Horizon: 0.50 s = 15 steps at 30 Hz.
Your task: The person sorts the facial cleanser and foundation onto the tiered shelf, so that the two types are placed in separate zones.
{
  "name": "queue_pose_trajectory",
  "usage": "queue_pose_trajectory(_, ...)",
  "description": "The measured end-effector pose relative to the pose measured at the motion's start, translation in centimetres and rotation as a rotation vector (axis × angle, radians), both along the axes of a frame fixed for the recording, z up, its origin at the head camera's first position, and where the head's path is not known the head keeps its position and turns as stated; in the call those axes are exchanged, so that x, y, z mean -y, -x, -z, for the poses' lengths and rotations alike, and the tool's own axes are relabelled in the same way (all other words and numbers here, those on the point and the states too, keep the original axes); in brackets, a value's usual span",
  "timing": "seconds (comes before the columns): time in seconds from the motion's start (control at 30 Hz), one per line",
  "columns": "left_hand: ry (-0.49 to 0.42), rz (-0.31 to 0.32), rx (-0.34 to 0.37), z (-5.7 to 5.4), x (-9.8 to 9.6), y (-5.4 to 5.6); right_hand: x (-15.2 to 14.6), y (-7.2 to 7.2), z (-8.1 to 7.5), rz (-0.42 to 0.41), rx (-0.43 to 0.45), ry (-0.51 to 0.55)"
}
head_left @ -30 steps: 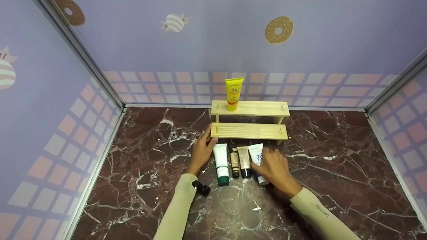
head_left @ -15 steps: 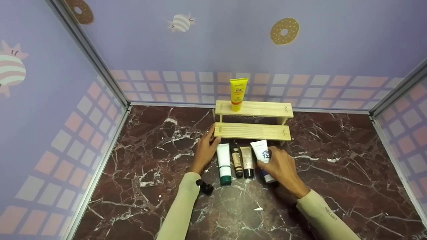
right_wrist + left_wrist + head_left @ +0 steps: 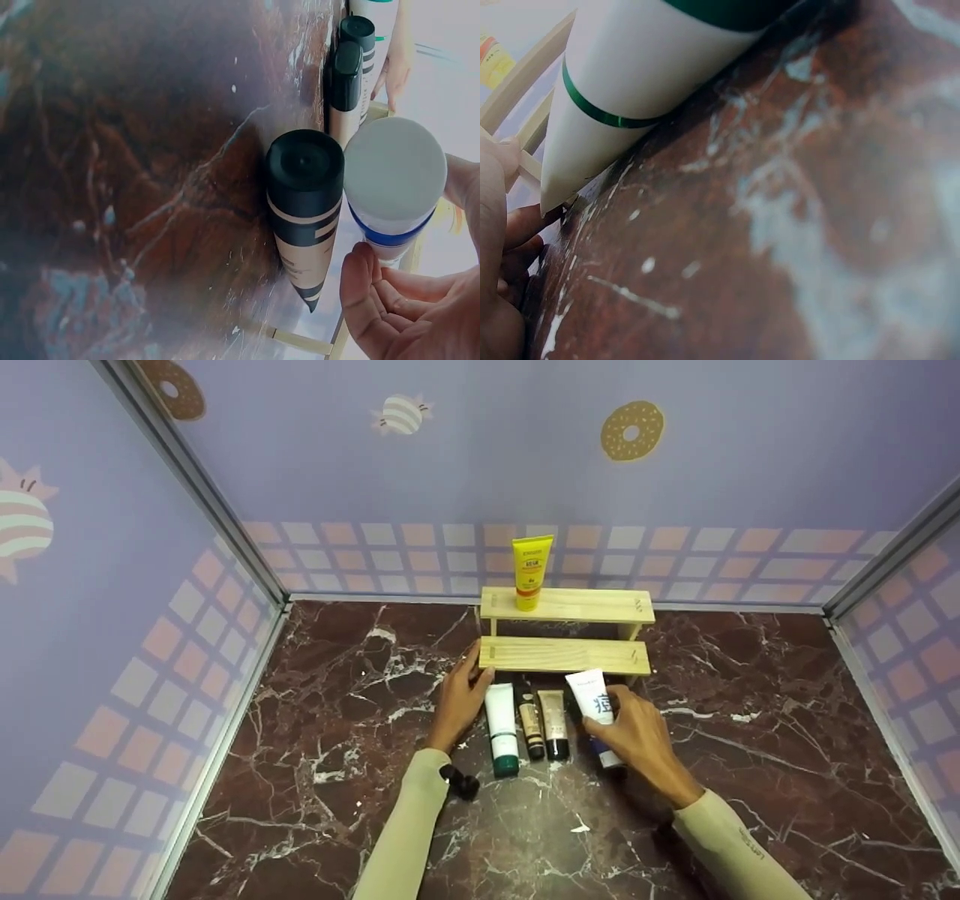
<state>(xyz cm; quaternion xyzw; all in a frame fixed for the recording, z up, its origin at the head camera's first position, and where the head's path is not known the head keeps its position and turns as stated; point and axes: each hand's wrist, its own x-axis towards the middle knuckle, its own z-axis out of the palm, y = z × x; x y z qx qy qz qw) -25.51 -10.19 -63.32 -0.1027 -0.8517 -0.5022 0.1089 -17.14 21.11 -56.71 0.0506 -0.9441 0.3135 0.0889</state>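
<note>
Right hand (image 3: pixel 641 735) at work here, thumb and fingers gripping a white tube with blue lettering (image 3: pixel 591 694) at about its middle, and there's the tube, tilted, its flat end pointing between eleven and twelve o'clock toward the wooden rack (image 3: pixel 570 654). Whether its cap touches the marble tabletop (image 3: pixel 337 720), I cannot tell.

Over at eight o'clock from the rack's middle, the left hand (image 3: pixel 459 701) holds the corner of the lower step, thumb at the front edge, fingers round the end.

Between the hands lie three more, side by side: nearest the left hand a white tube with a green cap (image 3: pixel 501 716), then a narrow tan tube (image 3: pixel 531 720), then a beige tube (image 3: pixel 553 716), that last one at nine o'clock from the gripped tube. And from the right wrist, a black-capped tube (image 3: pixel 304 225) lies at eight o'clock from the white cap!

Up at eleven o'clock from the right hand, a yellow tube (image 3: pixel 530 570) stands upright on the top step, a lilac wall (image 3: pixel 510 472) behind it.
</note>
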Motion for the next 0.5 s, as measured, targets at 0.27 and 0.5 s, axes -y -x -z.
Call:
queue_pose_trajectory(0.27, -0.01, 0.025, -0.014, 0.1, 0.1, 0.0, -0.2, 0.2, -0.5, 0.006, 0.02, 0.098)
queue_pose_trajectory(0.5, -0.015, 0.017, 0.015, 0.0, 0.0, -0.1, -0.6, 0.6, -1.0, -0.01, -0.001, 0.126)
